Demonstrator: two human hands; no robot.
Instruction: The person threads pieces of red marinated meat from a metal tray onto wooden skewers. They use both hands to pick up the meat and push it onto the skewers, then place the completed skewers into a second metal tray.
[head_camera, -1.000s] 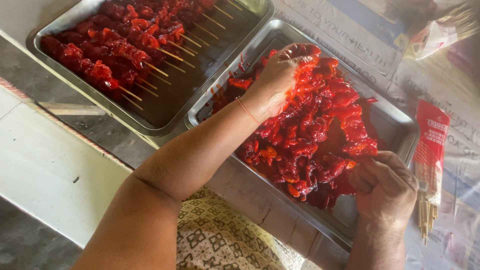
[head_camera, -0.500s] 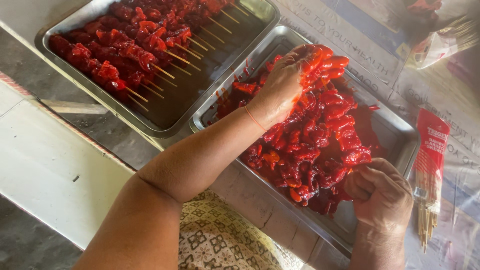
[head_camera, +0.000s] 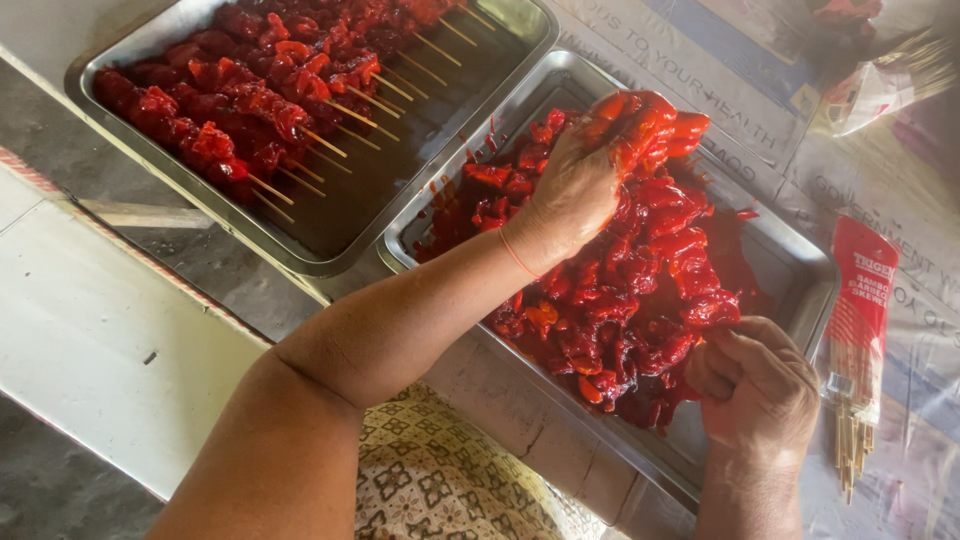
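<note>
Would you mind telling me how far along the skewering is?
Done: a row of filled skewers lies in the far tray. In hand: the left hand digs into the red marinated meat; the right hand is closed at its edge. Left: a large heap in the near tray, plus packed bamboo sticks.

The left hand (head_camera: 580, 180) has lifted red meat pieces (head_camera: 650, 125) off the pile. The right hand (head_camera: 755, 385) has curled tighter

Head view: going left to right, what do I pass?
Steel tray of skewered red meat → left hand in red marinated meat pieces → right hand → red packet of bamboo skewers.
</note>
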